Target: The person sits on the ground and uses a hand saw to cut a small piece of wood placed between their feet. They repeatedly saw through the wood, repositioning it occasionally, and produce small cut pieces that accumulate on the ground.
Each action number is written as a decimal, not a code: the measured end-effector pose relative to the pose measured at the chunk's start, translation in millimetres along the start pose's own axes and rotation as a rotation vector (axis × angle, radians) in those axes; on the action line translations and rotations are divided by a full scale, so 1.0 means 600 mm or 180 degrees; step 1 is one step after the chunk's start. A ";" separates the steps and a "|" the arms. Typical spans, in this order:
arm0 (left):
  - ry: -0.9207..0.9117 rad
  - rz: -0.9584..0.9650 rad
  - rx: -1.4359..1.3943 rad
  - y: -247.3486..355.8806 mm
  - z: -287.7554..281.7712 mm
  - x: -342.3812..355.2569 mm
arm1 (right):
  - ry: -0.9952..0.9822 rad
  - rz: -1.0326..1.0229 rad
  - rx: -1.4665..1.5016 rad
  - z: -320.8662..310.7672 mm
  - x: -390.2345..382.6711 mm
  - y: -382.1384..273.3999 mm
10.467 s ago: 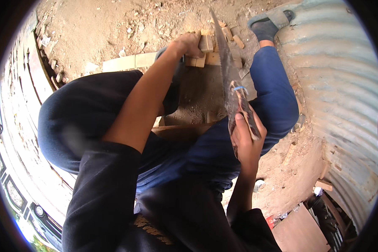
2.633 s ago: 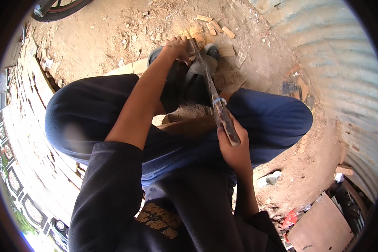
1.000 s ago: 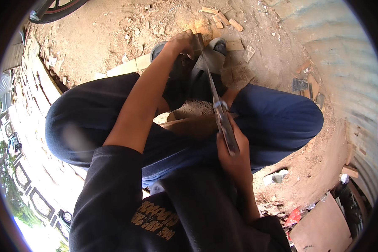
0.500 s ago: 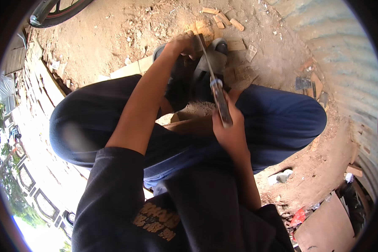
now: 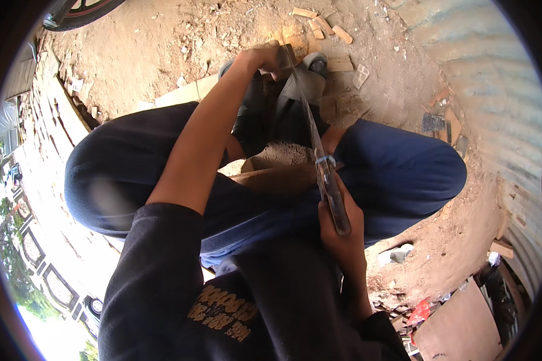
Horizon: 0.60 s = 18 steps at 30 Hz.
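Note:
My right hand point(image 5: 346, 231) is wrapped round the dark handle of a handsaw point(image 5: 311, 123), above my right thigh. The long narrow blade slants up and away to the far end of my feet. There its tip meets a small dark brown block of wood point(image 5: 288, 55). My left hand point(image 5: 264, 59) grips that block from its left side, fingers closed and partly hidden. Below the block are my feet in grey and black shoes point(image 5: 307, 84). A light patch of sawdust point(image 5: 292, 36) lies on the ground just past the block.
Several small wood offcuts point(image 5: 324, 25) lie beyond my feet. Corrugated metal sheeting point(image 5: 488, 78) rises at the right. A wheel point(image 5: 81, 15) stands at the far left, planks point(image 5: 66, 111) below it. A brown board point(image 5: 461, 325) and scraps lie at lower right.
My right hand has drawn the handsaw back toward my body and slightly right, so more blade shows. My left hand stays on the wood block.

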<state>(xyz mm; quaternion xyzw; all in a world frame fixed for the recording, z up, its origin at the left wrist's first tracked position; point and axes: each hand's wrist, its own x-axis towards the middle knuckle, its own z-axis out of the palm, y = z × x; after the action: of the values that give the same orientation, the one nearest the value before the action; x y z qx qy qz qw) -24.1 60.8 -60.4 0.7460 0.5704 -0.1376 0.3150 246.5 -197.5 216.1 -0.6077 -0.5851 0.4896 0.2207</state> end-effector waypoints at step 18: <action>-0.0294 -0.0136 -0.0008 0.011 -0.018 -0.005 | -0.0307 0.0380 0.0270 0.032 0.132 -0.002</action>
<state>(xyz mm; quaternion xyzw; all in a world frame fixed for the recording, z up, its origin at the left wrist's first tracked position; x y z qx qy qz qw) -20.3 64.2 -48.6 0.7262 0.5711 -0.1779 0.3389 216.5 -129.8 182.4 -0.6072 -0.5365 0.5550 0.1883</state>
